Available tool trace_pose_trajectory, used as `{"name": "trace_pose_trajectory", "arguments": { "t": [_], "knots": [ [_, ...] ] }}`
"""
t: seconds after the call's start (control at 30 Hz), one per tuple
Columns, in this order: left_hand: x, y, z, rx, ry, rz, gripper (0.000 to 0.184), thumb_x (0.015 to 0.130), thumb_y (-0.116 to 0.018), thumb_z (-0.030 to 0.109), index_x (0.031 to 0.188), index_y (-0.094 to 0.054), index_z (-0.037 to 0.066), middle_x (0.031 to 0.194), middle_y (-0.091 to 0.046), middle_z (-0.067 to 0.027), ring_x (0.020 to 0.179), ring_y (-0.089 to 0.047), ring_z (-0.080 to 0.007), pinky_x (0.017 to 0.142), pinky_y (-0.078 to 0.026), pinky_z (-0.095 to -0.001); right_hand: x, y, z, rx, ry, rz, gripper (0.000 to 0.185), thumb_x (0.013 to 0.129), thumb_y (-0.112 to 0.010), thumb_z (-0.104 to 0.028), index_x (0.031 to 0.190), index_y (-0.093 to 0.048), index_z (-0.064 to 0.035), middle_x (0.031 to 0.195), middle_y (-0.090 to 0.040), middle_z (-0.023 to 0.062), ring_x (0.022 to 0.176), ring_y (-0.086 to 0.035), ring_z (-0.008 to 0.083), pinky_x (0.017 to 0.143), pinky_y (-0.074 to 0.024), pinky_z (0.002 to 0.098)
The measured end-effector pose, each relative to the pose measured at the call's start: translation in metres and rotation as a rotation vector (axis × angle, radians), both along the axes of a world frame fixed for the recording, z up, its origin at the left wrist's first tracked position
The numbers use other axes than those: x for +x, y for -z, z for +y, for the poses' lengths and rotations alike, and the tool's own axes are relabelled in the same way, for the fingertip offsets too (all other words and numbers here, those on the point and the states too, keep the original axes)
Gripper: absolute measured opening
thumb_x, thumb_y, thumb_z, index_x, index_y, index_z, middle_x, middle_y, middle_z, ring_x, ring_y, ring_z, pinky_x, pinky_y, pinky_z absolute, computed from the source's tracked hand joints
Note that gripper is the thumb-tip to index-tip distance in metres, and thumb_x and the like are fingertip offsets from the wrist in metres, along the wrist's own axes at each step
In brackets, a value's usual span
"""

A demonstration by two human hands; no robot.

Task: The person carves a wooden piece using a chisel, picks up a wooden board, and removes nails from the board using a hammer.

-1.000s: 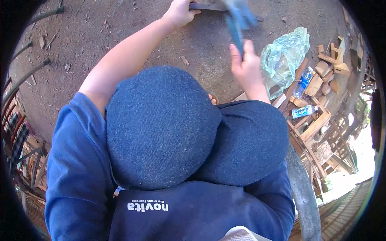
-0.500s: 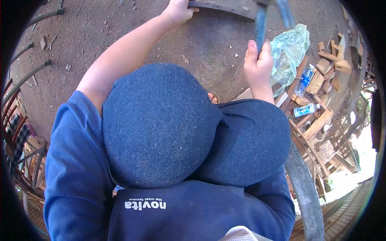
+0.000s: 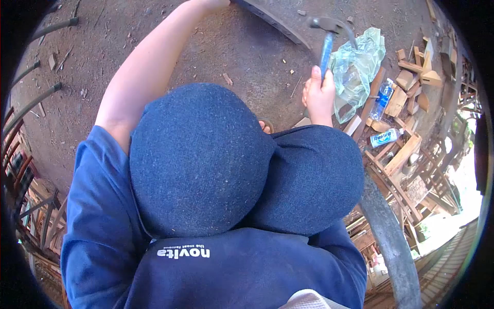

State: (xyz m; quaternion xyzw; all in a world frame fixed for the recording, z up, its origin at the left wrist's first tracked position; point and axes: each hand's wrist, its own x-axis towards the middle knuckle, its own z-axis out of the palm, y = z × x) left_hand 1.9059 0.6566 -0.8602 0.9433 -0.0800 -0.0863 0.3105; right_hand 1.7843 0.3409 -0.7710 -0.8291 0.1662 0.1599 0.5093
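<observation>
At the top edge of the head view, my left hand (image 3: 213,4) is partly cut off, its visible fingers closed at the end of a dark curved strip (image 3: 272,21). The strip slants down to the right above the dirt ground. My right hand (image 3: 320,96) is wrapped round the blue handle of a claw hammer (image 3: 326,51), held upright with its metal head at the top. The hammer head is to the right of the strip's far end and apart from it. A pale green plastic bag (image 3: 355,69) lies just right of my right hand.
Wood offcuts (image 3: 397,101) are piled on the right, with a blue-labelled bottle (image 3: 382,100) and a Revive bottle (image 3: 386,137) among them. A grey curved beam (image 3: 391,242) runs down at the lower right. Curved dark bars (image 3: 41,98) stand at the left.
My left hand has moved up and left, and the strip now slants more steeply. The hammer, blurred over the strip earlier, has moved right and down and is now sharp, still in my right hand.
</observation>
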Motion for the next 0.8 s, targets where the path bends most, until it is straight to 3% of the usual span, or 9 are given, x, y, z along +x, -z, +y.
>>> {"name": "trace_pose_trajectory", "arguments": {
  "t": [0.1,0.17,0.27,0.37,0.6,0.67,0.7,0.77,0.8],
  "knots": [
    [0.017,0.011,-0.001,0.047,-0.08,-0.17,0.028,0.062,-0.064,0.0,0.084,-0.072,0.015,0.093,-0.064,-0.0043,0.099,-0.055,-0.03,0.087,-0.043,-0.0438,0.005,-0.014,0.005,0.203,0.135,0.145,0.026,0.102,-0.045,-0.03,0.087,-0.038,-0.0111,0.056,-0.038,-0.0028,0.038,-0.035,0.006,0.031,-0.0278,0.023],
    [0.031,0.023,0.006,-0.277,-0.113,0.308,0.027,0.062,-0.062,0.0,0.084,-0.072,0.011,0.082,-0.068,-0.0071,0.084,-0.063,-0.0251,0.076,-0.049,-0.0392,0.005,-0.012,0.007,0.173,0.157,0.159,0.026,0.102,-0.045,-0.031,0.086,-0.038,-0.0119,0.055,-0.038,-0.0026,0.037,-0.035,0.0065,0.031,-0.0275,0.023],
    [0.032,0.006,0.018,-0.236,0.059,0.256,0.028,0.063,-0.062,-0.001,0.087,-0.072,0.008,0.075,-0.07,-0.0106,0.072,-0.066,-0.0212,0.067,-0.051,-0.0356,0.0,-0.002,0.007,0.206,0.075,0.264,0.024,0.102,-0.045,-0.03,0.087,-0.039,-0.0123,0.056,-0.038,-0.0022,0.037,-0.035,0.0062,0.031,-0.0262,0.0224],
    [0.041,-0.017,0.023,-0.002,0.162,0.396,0.03,0.062,-0.064,-0.002,0.089,-0.072,0.008,0.079,-0.071,-0.0106,0.075,-0.066,-0.0197,0.068,-0.051,-0.0344,0.001,-0.001,0.019,0.275,0.05,0.379,0.024,0.102,-0.045,-0.031,0.088,-0.04,-0.0118,0.055,-0.038,-0.0025,0.037,-0.035,0.0059,0.031,-0.0261,0.0221],
    [0.057,0.015,-0.01,-0.164,0.322,0.409,0.026,0.062,-0.068,0.0,0.088,-0.072,0.005,0.077,-0.07,-0.0113,0.072,-0.066,-0.0203,0.067,-0.052,-0.0351,0.001,0.013,0.037,0.405,-0.109,0.475,0.023,0.101,-0.047,-0.033,0.098,-0.043,-0.0108,0.055,-0.039,-0.0032,0.037,-0.035,0.0054,0.032,-0.0263,0.0218],
    [0.044,0.023,-0.015,-0.548,-0.095,0.064,0.02,0.068,-0.072,0.008,0.087,-0.071,0.002,0.076,-0.07,-0.0133,0.072,-0.067,-0.0218,0.067,-0.053,-0.0368,0.001,0.014,0.036,0.44,-0.132,0.468,0.022,0.101,-0.047,-0.033,0.098,-0.043,-0.0114,0.055,-0.039,-0.0029,0.036,-0.036,0.0056,0.032,-0.0263,0.0219],
    [0.038,0.027,-0.018,-0.547,-0.094,0.064,0.02,0.068,-0.072,0.008,0.087,-0.071,0.002,0.076,-0.07,-0.0133,0.072,-0.067,-0.0218,0.067,-0.053,-0.0368,0.001,0.014,0.036,0.441,-0.131,0.467,0.022,0.101,-0.047,-0.033,0.098,-0.043,-0.0114,0.055,-0.039,-0.0029,0.036,-0.036,0.0056,0.032,-0.0263,0.0219],
    [0.016,0.017,-0.028,-0.288,-0.571,0.24,0.026,0.075,-0.073,0.021,0.09,-0.07,0.0,0.08,-0.07,-0.0158,0.074,-0.068,-0.0232,0.068,-0.054,-0.0384,0.001,0.015,0.038,0.425,-0.111,0.494,0.021,0.101,-0.047,-0.032,0.097,-0.043,-0.0118,0.054,-0.039,-0.003,0.036,-0.036,0.0056,0.032,-0.026,0.0217],
    [0.007,0.018,-0.035,-0.358,-0.652,0.344,0.032,0.08,-0.069,0.031,0.089,-0.07,0.001,0.088,-0.07,-0.0187,0.079,-0.069,-0.0255,0.071,-0.054,-0.0384,0.0,0.017,0.038,0.428,-0.112,0.496,0.021,0.101,-0.047,-0.032,0.097,-0.043,-0.0118,0.054,-0.039,-0.003,0.036,-0.036,0.0056,0.032,-0.026,0.0217]
  ]
}}
